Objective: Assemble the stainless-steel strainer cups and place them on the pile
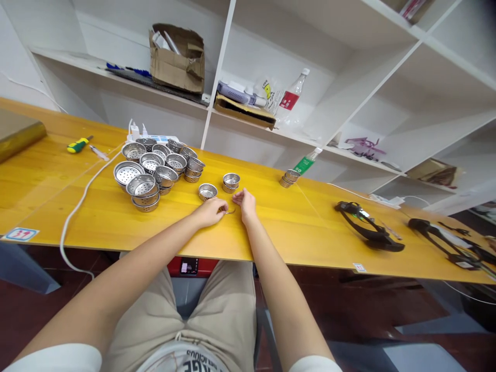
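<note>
My left hand (212, 212) is closed, with a small thin dark piece (231, 211) sticking out from its fingertips toward the right; its kind is too small to tell. Close by, my right hand (245, 203) has loosely bent fingers and nothing visible in them. Just beyond the hands stand a perforated steel cup (207, 191) and a short stack of such cups (231, 182). To the left, many more perforated steel cups (166, 176) are grouped in stacks. The right fingertips are near the short stack; whether they touch it I cannot tell.
Further right stand another short cup stack (291, 175) and a green-labelled bottle (308, 161). Black head-worn devices (368, 230) lie at the right. A screwdriver (78, 145), a white cable (79, 204) and a power strip (158, 139) are at the left. Shelves (248, 121) rise behind the table.
</note>
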### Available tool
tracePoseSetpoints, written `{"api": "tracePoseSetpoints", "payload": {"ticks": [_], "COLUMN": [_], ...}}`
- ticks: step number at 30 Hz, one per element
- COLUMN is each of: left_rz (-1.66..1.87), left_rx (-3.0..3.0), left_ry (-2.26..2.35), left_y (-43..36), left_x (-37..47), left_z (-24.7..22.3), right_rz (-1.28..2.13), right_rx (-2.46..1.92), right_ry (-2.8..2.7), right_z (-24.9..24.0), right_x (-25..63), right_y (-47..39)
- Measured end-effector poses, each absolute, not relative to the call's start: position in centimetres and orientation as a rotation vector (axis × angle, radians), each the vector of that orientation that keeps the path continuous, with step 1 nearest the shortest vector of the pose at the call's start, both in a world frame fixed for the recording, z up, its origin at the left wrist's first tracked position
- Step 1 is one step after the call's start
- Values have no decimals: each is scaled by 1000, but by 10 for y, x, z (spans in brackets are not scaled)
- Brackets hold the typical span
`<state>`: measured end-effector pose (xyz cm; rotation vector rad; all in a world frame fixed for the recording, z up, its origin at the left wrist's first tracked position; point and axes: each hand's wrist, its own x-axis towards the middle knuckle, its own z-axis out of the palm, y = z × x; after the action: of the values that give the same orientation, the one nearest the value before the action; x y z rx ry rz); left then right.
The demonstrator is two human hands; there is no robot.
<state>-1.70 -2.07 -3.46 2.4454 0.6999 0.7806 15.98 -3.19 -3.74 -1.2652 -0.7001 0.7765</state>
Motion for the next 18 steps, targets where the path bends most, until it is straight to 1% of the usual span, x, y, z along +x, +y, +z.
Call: {"api": "tracePoseSetpoints", "payload": {"ticks": [4, 8, 15, 18], "left_rz": [809, 821, 805, 800], "left_rx": [2427, 2439, 2479, 2480], "left_ry": [683, 662, 678, 688], "left_y": [-21, -20, -20, -20], "left_x": [-17, -16, -16, -15], "left_z": [-35, -35, -35, -35], "right_rz": [894, 932, 1075, 1078], "right_rx": [-1221, -1175, -1107, -1086], "right_ry": [-707, -704, -646, -570], "right_z": [-40, -43, -40, -37], "right_x": [146, 134, 135, 140], "right_y": [-40, -46, -46, -45]}}
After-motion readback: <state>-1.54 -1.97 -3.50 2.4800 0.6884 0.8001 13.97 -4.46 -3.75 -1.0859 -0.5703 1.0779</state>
